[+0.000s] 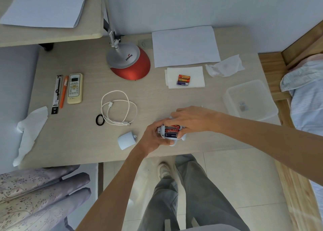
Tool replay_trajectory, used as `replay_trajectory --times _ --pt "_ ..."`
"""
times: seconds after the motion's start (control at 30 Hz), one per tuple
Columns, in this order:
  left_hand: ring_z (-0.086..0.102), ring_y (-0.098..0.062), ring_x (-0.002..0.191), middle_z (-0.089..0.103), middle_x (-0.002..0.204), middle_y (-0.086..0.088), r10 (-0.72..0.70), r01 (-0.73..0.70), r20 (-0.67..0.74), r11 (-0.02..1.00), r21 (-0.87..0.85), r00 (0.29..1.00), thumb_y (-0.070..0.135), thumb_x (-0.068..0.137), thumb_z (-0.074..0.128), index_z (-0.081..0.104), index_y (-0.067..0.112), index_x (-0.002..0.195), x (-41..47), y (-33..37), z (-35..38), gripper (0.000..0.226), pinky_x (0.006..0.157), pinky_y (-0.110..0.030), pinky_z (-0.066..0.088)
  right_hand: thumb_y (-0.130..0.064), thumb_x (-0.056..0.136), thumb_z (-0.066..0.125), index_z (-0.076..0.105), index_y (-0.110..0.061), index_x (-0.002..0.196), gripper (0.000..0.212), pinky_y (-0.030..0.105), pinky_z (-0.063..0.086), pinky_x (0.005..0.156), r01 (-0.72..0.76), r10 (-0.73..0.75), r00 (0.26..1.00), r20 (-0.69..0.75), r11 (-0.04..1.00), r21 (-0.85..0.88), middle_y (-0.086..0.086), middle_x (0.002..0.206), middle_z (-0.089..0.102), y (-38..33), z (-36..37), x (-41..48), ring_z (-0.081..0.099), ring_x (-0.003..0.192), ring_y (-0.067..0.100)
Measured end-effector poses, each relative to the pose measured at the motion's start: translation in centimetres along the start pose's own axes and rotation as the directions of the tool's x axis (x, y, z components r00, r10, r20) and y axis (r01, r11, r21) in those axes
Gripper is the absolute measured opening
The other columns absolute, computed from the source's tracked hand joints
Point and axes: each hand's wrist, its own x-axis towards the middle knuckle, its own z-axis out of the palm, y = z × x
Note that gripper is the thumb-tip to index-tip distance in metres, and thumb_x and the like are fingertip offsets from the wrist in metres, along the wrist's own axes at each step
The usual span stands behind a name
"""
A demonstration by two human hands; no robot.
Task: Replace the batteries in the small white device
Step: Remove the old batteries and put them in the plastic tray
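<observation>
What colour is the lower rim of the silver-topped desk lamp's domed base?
The domed lamp base's lower rim is red-orange; the head view shows it best.

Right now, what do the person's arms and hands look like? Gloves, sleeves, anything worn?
Left hand and right hand are bare: no gloves, and no ring or watch is visible. Left forearm and right forearm are uncovered as far as the frame shows, with no sleeve, strap, cable or marking in view.

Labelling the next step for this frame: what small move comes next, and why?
Probably the right hand presses the batteries flat in the white device, which the left hand grips: all three slots look filled, and the cover lies off beside it. Whether these are the fresh cells, I cannot tell.
</observation>
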Motion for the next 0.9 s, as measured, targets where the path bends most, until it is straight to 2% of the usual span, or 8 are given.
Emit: replay_trajectory --times 0.1,0.23,0.33,0.47,0.57,0.67,0.77,0.9 --pt "0.074 -0.018 0.115 0.068 0.134 -0.026 -0.003 0.003 -0.008 1.000 -0.004 1.000 -0.026 0.066 0.087 0.061 -0.006 0.141 0.0 0.0 0.0 0.082 0.086 -0.027 0.062 -0.061 0.102 0.056 0.031 -0.039 0.148 0.057 0.034 0.054 0.072 -0.021 0.023 0.998 -0.057 1.000 0.023 -0.004 0.103 0.052 -0.1 0.2 -0.9 0.053 0.094 0.016" --pt "0.069 -0.031 0.126 0.067 0.137 -0.020 -0.022 0.021 -0.020 1.000 -0.017 1.000 -0.020 0.066 0.092 0.063 0.002 0.144 -0.1 0.0 0.0 0.086 0.090 -0.032 0.063 -0.059 0.103 0.056 0.033 -0.036 0.152 0.059 0.034 0.057 0.074 -0.110 0.121 0.985 -0.126 0.990 0.088 -0.005 0.107 0.051 -0.6 1.5 -2.4 0.055 0.092 0.015" --pt "0.070 -0.030 0.125 0.070 0.136 -0.016 -0.024 0.024 -0.011 0.999 -0.023 1.000 -0.020 0.067 0.091 0.063 0.005 0.144 -0.2 0.2 0.0 0.086 0.091 -0.033 0.064 -0.055 0.103 0.061 0.037 -0.039 0.152 0.057 0.037 0.060 0.079 -0.209 0.275 0.938 -0.210 0.935 0.288 -0.004 0.118 0.058 -1.8 2.7 -3.1 0.062 0.101 0.015" --pt "0.067 -0.034 0.128 0.068 0.138 -0.017 -0.032 0.032 0.007 0.999 -0.008 0.999 -0.016 0.067 0.093 0.063 0.008 0.146 -0.2 0.2 -0.1 0.088 0.095 -0.039 0.064 -0.058 0.091 0.075 0.053 -0.032 0.144 0.063 0.038 0.061 0.087 -0.292 0.504 0.825 -0.255 0.767 0.571 -0.011 0.126 0.061 -3.1 4.8 -3.4 0.064 0.106 0.009" --pt "0.067 -0.034 0.129 0.065 0.140 -0.019 -0.038 0.038 -0.014 0.999 0.009 0.999 -0.014 0.067 0.095 0.065 0.009 0.144 -0.3 0.1 -0.1 0.086 0.096 -0.040 0.064 -0.049 0.081 0.089 0.062 -0.025 0.138 0.068 0.040 0.062 0.090 -0.257 0.590 0.774 -0.230 0.624 0.738 -0.012 0.123 0.066 -4.0 6.8 -3.5 0.067 0.105 0.007" --pt "0.065 -0.034 0.132 0.065 0.142 -0.016 -0.029 0.029 0.001 0.999 0.021 1.000 -0.014 0.067 0.095 0.065 0.011 0.144 -0.3 0.0 -0.2 0.086 0.100 -0.047 0.063 -0.026 0.074 0.096 0.066 -0.021 0.136 0.069 0.040 0.063 0.091 -0.220 0.647 0.728 -0.226 0.533 0.817 -0.010 0.119 0.071 -5.2 8.1 -3.4 0.069 0.106 0.008" --pt "0.065 -0.034 0.133 0.064 0.143 -0.016 -0.028 0.028 0.005 1.000 0.009 1.000 -0.014 0.066 0.095 0.066 0.012 0.143 -0.4 -0.1 -0.2 0.086 0.101 -0.050 0.063 -0.017 0.072 0.095 0.066 -0.023 0.133 0.068 0.040 0.063 0.089 -0.214 0.691 0.679 -0.247 0.509 0.834 -0.011 0.118 0.071 -5.9 8.9 -2.9 0.070 0.106 0.009" --pt "0.067 -0.029 0.129 0.067 0.139 -0.012 0.008 -0.007 -0.011 0.998 0.056 1.000 -0.011 0.069 0.095 0.066 0.014 0.143 -0.7 0.3 0.2 0.083 0.096 -0.042 0.065 -0.021 0.071 0.097 0.070 -0.022 0.125 0.060 0.043 0.063 0.085 -0.193 0.736 0.607 -0.298 0.501 0.844 -0.008 0.113 0.073 -6.1 9.3 -2.2 0.071 0.100 0.011"
